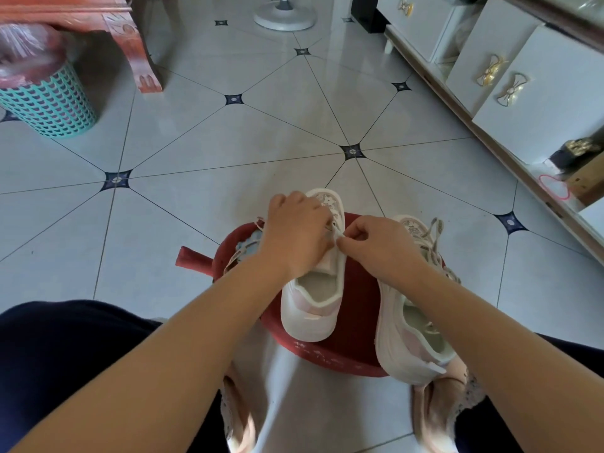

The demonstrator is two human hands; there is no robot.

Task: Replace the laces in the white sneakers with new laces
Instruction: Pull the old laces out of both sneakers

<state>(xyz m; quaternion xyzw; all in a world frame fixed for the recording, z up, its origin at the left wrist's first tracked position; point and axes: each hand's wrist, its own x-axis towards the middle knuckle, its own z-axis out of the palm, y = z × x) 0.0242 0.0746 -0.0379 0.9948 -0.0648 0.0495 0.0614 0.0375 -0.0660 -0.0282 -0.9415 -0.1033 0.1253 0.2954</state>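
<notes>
A white-and-pink mesh sneaker (pixel 310 308) stands heel toward the person on a round red plastic stool (pixel 358 289), a second sneaker (pixel 405 338) beside it. Its thin white lace (pixel 337 236) looks limp and light, probably best pinched near the tip. The right hand (pixel 376 245) pinches it with curled fingers; the left hand (pixel 294 237) clasps the upper just beyond.

two sneakers (pixel 313 299) side by side on stool (pixel 356 308), basket (pixel 49 103) far left

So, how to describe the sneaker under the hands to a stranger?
Find the red stool on the tiled floor; two white sneakers rest on it. Take the left sneaker: left hand and right hand both work on it, not on the right sneaker.
</notes>
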